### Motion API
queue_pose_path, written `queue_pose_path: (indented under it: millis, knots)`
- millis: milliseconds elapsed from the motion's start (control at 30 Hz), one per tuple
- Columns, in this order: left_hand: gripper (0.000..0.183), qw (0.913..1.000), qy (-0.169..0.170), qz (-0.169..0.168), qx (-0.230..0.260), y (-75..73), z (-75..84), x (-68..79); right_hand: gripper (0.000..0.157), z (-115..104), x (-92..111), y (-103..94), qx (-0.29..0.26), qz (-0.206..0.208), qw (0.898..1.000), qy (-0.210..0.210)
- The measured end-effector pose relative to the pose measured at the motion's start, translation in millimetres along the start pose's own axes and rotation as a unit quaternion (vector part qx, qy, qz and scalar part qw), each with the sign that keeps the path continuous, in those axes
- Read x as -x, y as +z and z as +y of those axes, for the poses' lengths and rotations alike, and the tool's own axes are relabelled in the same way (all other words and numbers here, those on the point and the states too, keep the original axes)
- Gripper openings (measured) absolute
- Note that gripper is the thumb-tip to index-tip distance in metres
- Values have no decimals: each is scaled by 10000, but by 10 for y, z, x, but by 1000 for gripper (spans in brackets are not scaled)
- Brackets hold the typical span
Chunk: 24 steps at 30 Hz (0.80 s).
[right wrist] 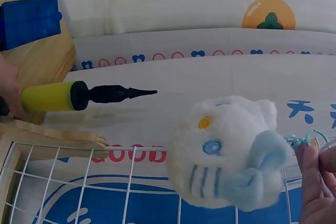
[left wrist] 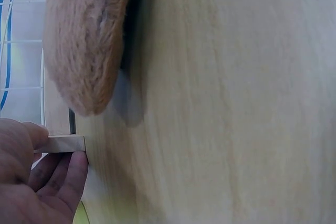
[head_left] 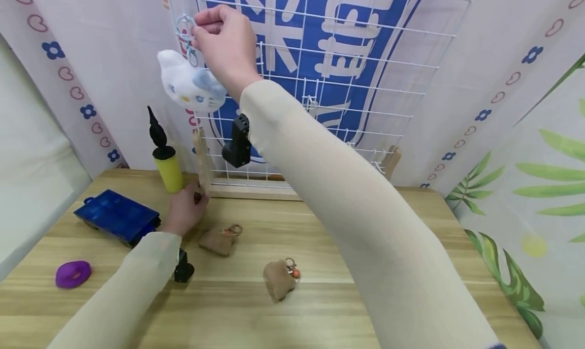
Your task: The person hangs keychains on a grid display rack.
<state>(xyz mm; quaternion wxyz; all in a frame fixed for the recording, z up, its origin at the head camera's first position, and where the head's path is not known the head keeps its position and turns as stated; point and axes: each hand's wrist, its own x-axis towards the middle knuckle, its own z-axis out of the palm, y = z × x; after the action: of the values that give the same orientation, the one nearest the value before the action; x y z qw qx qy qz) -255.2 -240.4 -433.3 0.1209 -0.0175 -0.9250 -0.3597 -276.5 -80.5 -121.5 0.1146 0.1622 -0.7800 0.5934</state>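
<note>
My right hand (head_left: 230, 44) is raised at the upper left of the white wire grid rack. Its thumb and fingers pinch the light-blue ring (head_left: 185, 28) of a white plush cat-head keychain (head_left: 192, 85). The plush, with its pale blue bow (right wrist: 252, 174), hangs below the ring in front of the grid's left edge. Down at the table, my left hand (head_left: 185, 212) grips the foot of the rack's wooden stand (left wrist: 65, 144) between thumb and fingers. Close by lies a brown plush keychain (head_left: 218, 241), large in the left wrist view.
Another brown plush keychain (head_left: 279, 280) lies mid-table. A yellow hand pump (head_left: 168, 171) with a black nozzle stands behind my left hand. To the left are a translucent blue case (head_left: 118, 214) and a purple ring-shaped object (head_left: 73, 274). A printed curtain (head_left: 480, 80) hangs behind the table.
</note>
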Motion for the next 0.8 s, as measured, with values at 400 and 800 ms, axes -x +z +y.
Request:
queue_pose_path:
  millis: [400, 800]
  knots:
    - [32, 9999, -80, -76, 55, 15, 3, 8, 23, 57, -4, -37, 9, -85, 9999, -58]
    - [35, 9999, -5, -102, 90, 6, -26, 13, 23, 129, 53, -169, 227, -172, 9994, -209]
